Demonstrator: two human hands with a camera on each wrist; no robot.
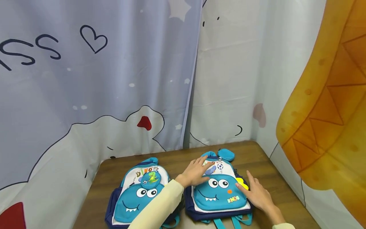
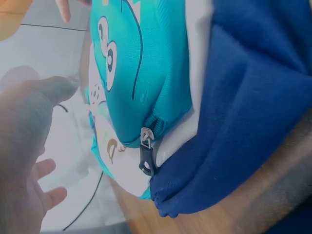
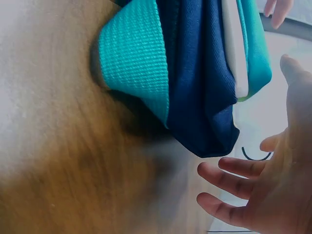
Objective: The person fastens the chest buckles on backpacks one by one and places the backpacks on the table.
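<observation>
Two blue dinosaur-face backpacks lie on the table. Over the upper left part of the right backpack (image 1: 220, 194) is my left hand (image 1: 195, 172), fingers spread; whether it touches the fabric I cannot tell. My right hand (image 1: 258, 194) is at that bag's right side, fingers apart, thumb near the yellow piece (image 1: 242, 183). In the left wrist view, my left hand (image 2: 24, 141) is beside the bag's teal pocket (image 2: 146, 63) and zipper pull (image 2: 146, 158). The right wrist view has my right hand (image 3: 273, 180) beside the navy side (image 3: 200, 83), holding nothing.
The left backpack (image 1: 137, 203) lies close by, partly behind my left sleeve (image 1: 160, 206), with a round dinosaur pouch (image 1: 150, 180) on its front. A round blue pouch (image 1: 226, 155) is at the right bag's top. Curtains (image 1: 223, 95) hang behind the wooden table (image 1: 271, 171).
</observation>
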